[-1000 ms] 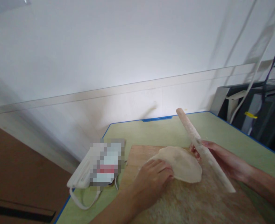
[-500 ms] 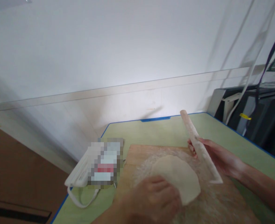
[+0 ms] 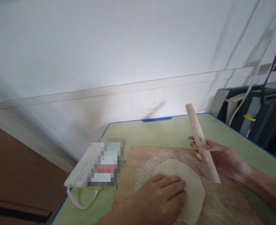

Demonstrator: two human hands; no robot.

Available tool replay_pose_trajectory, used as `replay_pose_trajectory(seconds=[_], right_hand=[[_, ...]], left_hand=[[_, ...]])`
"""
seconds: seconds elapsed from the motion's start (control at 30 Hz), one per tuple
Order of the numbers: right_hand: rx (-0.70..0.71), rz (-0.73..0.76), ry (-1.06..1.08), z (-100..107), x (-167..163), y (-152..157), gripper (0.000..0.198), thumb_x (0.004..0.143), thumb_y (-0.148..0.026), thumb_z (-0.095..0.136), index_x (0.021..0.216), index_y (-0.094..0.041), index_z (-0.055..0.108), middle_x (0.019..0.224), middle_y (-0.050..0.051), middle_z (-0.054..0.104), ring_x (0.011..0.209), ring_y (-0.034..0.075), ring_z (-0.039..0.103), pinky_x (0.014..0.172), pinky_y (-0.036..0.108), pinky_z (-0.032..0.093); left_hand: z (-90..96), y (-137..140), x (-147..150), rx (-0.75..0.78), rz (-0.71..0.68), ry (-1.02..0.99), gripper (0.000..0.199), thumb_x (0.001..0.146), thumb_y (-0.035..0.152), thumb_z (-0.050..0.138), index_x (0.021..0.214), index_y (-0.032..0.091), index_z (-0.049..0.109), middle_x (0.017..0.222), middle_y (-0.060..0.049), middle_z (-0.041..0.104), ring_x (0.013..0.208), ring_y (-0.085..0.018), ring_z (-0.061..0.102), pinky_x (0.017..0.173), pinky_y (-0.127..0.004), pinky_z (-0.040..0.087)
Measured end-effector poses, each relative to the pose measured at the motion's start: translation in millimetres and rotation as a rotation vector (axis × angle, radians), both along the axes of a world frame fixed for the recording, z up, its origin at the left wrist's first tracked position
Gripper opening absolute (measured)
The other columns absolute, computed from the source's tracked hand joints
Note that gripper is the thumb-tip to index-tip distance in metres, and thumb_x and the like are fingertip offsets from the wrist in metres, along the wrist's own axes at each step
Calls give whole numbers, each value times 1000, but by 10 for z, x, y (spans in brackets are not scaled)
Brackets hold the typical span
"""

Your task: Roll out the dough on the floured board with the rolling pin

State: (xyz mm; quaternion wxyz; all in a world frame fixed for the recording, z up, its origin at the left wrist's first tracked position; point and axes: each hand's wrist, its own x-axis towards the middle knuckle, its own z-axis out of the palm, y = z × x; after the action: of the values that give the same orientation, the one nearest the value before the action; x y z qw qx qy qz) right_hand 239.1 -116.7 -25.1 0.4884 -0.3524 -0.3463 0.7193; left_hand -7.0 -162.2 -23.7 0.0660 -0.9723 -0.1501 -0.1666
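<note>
A round, flat sheet of dough [image 3: 194, 187] lies on a floured wooden board [image 3: 130, 162]. My left hand [image 3: 160, 198] rests on the dough's left part, palm down, its fingers stretched out and covering some of it. The thumb is hidden. Above the board's right side, my right hand [image 3: 224, 157] grips a flour-dusted wooden rolling pin [image 3: 195, 125] around its middle. The pin is held tilted, its far end raised toward the wall, apart from the dough.
A green table with a blue edge [image 3: 149, 132] carries the board. To the left lie a white device with a strap [image 3: 79, 172] and a blurred-out phone-like object [image 3: 108, 162]. A wall [image 3: 138, 103] stands behind; dark panels [image 3: 269, 115] and cables are at right.
My left hand now lies flatter, with fingers extended over the dough. The dough has shifted slightly right and nearer. The rolling pin has moved a little right and turned more upright in view.
</note>
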Motion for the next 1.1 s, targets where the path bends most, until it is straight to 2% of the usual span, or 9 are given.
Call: replay_pose_trajectory(seconds=[0.1, 0.17, 0.23, 0.37, 0.53, 0.63, 0.73, 0.93, 1.1], right_hand=[[127, 24, -178, 83, 55, -34, 34, 68, -31, 64, 100, -22, 60, 63, -5, 51, 46, 7, 45, 44, 19, 41], [227, 19, -410, 155, 99, -83, 31, 73, -40, 60, 97, -22, 61, 56, -5, 47, 41, 7, 39, 37, 20, 35], [382, -18, -685, 221, 107, -148, 29, 73, -45, 59, 91, -22, 61, 56, -3, 49, 44, 11, 42, 38, 23, 36], [712, -3, -1147, 233, -35, -270, 19, 80, -39, 52, 91, -25, 58, 78, 4, 62, 68, 21, 57, 59, 32, 46], [1069, 73, -1449, -9, -178, -311, 30, 83, -32, 49, 112, -26, 56, 111, 7, 61, 101, 28, 55, 86, 46, 42], [1105, 145, -1442, -108, -156, -305, 41, 85, -31, 46, 125, -27, 47, 128, 6, 50, 117, 27, 44, 97, 49, 34], [1076, 247, -1403, -83, -148, -303, 49, 85, -33, 47, 132, -29, 38, 134, 4, 44, 123, 26, 36, 100, 48, 30], [1078, 325, -1260, 89, -413, -314, 44, 88, -29, 41, 132, -31, 36, 135, 2, 41, 121, 23, 40, 100, 43, 33], [1109, 310, -1396, 162, -693, -212, 42, 90, -34, 35, 130, -22, 41, 134, 6, 42, 122, 22, 38, 101, 43, 30]], left_hand=[[-19, -4, 13, 21, -3, 9, 20, 88, 22, 43, 103, 14, 54, 117, -2, 58, 106, -14, 51, 84, -26, 41], [-25, -9, 21, 32, -23, 13, 21, 89, 22, 42, 103, 13, 54, 116, -1, 58, 108, -14, 50, 86, -26, 41], [-29, -18, 27, 35, -52, 26, 21, 91, 21, 40, 104, 13, 55, 116, 0, 58, 110, -14, 48, 91, -26, 39], [-31, -35, 43, 20, -103, 75, 23, 93, 21, 38, 107, 13, 55, 120, 0, 55, 116, -13, 43, 99, -25, 33], [-45, 1, 93, 33, -158, 13, 22, 92, 19, 40, 103, 13, 57, 114, -1, 58, 115, -14, 45, 100, -24, 32], [-70, 31, 121, 61, -193, 11, 21, 92, 21, 40, 102, 15, 58, 111, -1, 60, 110, -13, 48, 93, -24, 39], [-150, 48, 152, 113, -183, -18, 20, 92, 22, 41, 103, 16, 57, 111, 1, 60, 107, -13, 50, 90, -23, 41], [-475, 12, 259, 313, -77, -274, 20, 89, 24, 42, 91, 22, 62, 100, 7, 65, 100, -10, 55, 95, -21, 40], [-590, -48, 230, 482, -37, -364, 20, 88, 27, 45, 98, 24, 61, 110, 6, 62, 108, -12, 51, 97, -23, 37]])
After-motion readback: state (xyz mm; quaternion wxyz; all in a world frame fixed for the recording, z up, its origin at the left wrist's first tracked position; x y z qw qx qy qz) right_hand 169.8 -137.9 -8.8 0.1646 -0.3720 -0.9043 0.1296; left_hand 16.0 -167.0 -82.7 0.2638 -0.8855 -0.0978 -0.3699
